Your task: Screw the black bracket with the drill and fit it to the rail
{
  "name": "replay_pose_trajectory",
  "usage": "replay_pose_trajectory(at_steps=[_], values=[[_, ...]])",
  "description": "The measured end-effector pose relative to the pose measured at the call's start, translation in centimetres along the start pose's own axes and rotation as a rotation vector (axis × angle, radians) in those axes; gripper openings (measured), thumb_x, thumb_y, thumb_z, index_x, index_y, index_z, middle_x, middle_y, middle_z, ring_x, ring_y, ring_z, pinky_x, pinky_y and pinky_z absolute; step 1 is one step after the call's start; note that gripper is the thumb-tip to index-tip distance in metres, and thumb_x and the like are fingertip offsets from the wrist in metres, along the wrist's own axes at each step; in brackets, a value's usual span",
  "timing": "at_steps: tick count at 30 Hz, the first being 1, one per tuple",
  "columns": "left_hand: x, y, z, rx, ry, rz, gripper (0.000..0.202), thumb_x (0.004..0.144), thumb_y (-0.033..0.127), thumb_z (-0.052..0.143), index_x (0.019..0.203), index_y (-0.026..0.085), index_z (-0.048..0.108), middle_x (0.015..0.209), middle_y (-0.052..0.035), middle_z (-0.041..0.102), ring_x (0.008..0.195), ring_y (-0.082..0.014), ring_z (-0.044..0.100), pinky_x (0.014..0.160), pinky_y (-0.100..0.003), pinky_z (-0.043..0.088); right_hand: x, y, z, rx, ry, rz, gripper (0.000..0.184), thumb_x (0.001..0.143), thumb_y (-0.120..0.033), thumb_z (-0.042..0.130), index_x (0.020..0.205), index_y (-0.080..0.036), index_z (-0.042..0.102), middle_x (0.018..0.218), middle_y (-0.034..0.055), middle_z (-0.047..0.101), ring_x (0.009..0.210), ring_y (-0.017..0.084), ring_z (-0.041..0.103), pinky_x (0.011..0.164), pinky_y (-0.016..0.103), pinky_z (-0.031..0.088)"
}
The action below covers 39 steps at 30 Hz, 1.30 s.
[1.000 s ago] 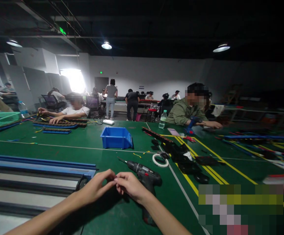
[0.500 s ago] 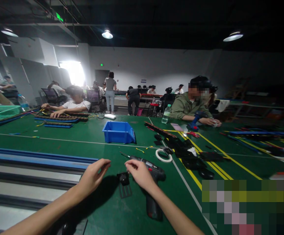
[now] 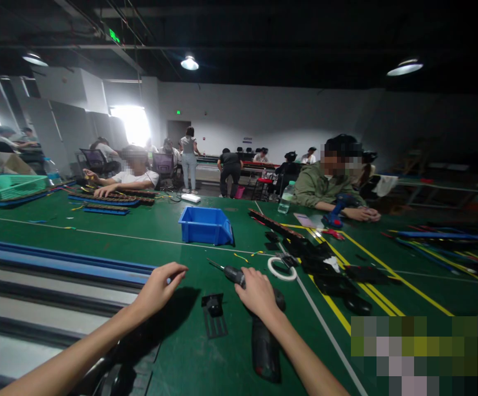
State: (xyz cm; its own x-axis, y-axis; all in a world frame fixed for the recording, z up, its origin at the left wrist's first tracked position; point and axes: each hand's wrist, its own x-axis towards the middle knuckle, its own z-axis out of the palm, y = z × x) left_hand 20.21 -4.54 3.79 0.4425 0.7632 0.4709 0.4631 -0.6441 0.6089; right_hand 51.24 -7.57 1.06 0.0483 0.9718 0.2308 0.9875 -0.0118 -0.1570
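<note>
Head view. Right hand [image 3: 257, 294] laid palm-down over the body of a cordless screwdriver [image 3: 259, 324], fingers curled together around it; the tool lies on the green table [image 3: 172, 231], its bit pointing toward 10 o'clock and its handle toward 6 o'clock. Left hand [image 3: 159, 287] at 9 o'clock of the right hand and apart from it, raised just above the table, fingers loosely curled with thumb and forefinger tips drawn close; whether they pinch anything cannot be told. Between the two hands, a small black bracket [image 3: 213, 313] with a round knob lies flat on the table, touched by neither hand. A blue-edged rail [image 3: 57, 264] runs along the table at 9 o'clock of the left hand. A blue plastic bin [image 3: 206, 225] stands at 12 o'clock of the hands, well apart. A white tape ring [image 3: 282, 269] lies at 1 o'clock of the right hand, near the screwdriver tip, beside a row of black parts [image 3: 325, 269]. A seated person in a green jacket [image 3: 319, 188] rests both forearms on the table at 2 o'clock; a water bottle [image 3: 286, 197] stands just beside that sleeve
</note>
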Motion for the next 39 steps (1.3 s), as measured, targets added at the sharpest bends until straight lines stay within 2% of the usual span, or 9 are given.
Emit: replay_pose_trajectory(at_steps=[7, 13, 19, 23, 26, 31, 35, 39], values=[[0.2, -1.3, -0.4, 0.008, -0.016, -0.047, 0.028, 0.098, 0.038, 0.051, 0.105, 0.021, 0.072, 0.105, -0.0085, 0.074, 0.099, -0.0231, 0.068, 0.087, -0.031, 0.050, 0.3, 0.5, 0.1, 0.047, -0.006, -0.015, 0.043, 0.079, -0.024, 0.059, 0.121, -0.015, 0.065, 0.111, 0.0125, 0.067, 0.107, 0.028, 0.060, 0.091, 0.034, 0.038], [0.4, -2.2, -0.6, -0.016, -0.053, -0.095, 0.024, 0.095, 0.034, 0.053, 0.101, 0.019, 0.071, 0.097, -0.0074, 0.074, 0.088, -0.0214, 0.068, 0.077, -0.029, 0.049, 0.0, 0.7, -0.1, 0.073, -0.005, -0.050, 0.044, 0.074, -0.023, 0.059, 0.117, -0.017, 0.065, 0.108, 0.0092, 0.068, 0.105, 0.026, 0.061, 0.091, 0.033, 0.039], [0.2, -2.2, -0.2, -0.036, -0.055, -0.078, 0.021, 0.093, 0.030, 0.054, 0.101, 0.019, 0.070, 0.096, -0.0072, 0.073, 0.086, -0.0199, 0.066, 0.076, -0.028, 0.048, 0.6, -0.1, -0.5, -0.057, -0.057, -0.023, 0.038, 0.075, -0.031, 0.063, 0.109, -0.016, 0.066, 0.107, 0.0135, 0.067, 0.103, 0.030, 0.062, 0.086, 0.036, 0.041], [0.1, -2.2, -0.1, -0.029, -0.053, -0.065, 0.021, 0.093, 0.030, 0.054, 0.099, 0.019, 0.070, 0.095, -0.0073, 0.072, 0.086, -0.0201, 0.066, 0.076, -0.028, 0.048, 1.5, -0.4, -0.4, -0.062, -0.096, 0.003, 0.037, 0.073, -0.039, 0.065, 0.101, -0.014, 0.068, 0.104, 0.0160, 0.069, 0.097, 0.031, 0.066, 0.081, 0.037, 0.043], [0.1, -1.9, -0.3, -0.026, -0.063, -0.071, 0.021, 0.094, 0.031, 0.053, 0.098, 0.019, 0.069, 0.092, -0.0060, 0.072, 0.083, -0.0197, 0.066, 0.074, -0.027, 0.047, 1.6, -0.3, -0.3, -0.053, -0.107, 0.016, 0.034, 0.073, -0.039, 0.065, 0.097, -0.015, 0.068, 0.101, 0.0151, 0.070, 0.092, 0.030, 0.068, 0.077, 0.035, 0.044], [0.2, -1.0, -0.6, -0.065, -0.110, -0.099, 0.025, 0.097, 0.034, 0.049, 0.095, 0.018, 0.068, 0.078, -0.0022, 0.069, 0.068, -0.0161, 0.062, 0.064, -0.025, 0.044, 1.4, 0.0, -0.4, -0.011, -0.106, 0.044, 0.025, 0.074, -0.037, 0.063, 0.089, -0.019, 0.068, 0.093, 0.0114, 0.072, 0.085, 0.028, 0.069, 0.069, 0.033, 0.041], [0.1, -0.8, -0.7, -0.107, -0.113, -0.091, 0.026, 0.098, 0.035, 0.047, 0.096, 0.018, 0.067, 0.080, -0.0021, 0.069, 0.065, -0.0146, 0.061, 0.064, -0.025, 0.043, 1.1, 0.4, -1.1, 0.032, -0.093, 0.074, 0.025, 0.077, -0.043, 0.062, 0.089, -0.022, 0.069, 0.091, 0.0077, 0.072, 0.082, 0.026, 0.069, 0.065, 0.032, 0.039], [0.2, -1.2, -0.7, -0.149, -0.082, -0.101, 0.026, 0.099, 0.037, 0.048, 0.104, 0.018, 0.065, 0.084, -0.0029, 0.069, 0.066, -0.0143, 0.061, 0.065, -0.025, 0.045, 0.4, 0.8, -1.8, 0.167, -0.024, 0.055, 0.024, 0.079, -0.043, 0.064, 0.091, -0.024, 0.069, 0.093, 0.0049, 0.071, 0.084, 0.024, 0.068, 0.068, 0.030, 0.038]])
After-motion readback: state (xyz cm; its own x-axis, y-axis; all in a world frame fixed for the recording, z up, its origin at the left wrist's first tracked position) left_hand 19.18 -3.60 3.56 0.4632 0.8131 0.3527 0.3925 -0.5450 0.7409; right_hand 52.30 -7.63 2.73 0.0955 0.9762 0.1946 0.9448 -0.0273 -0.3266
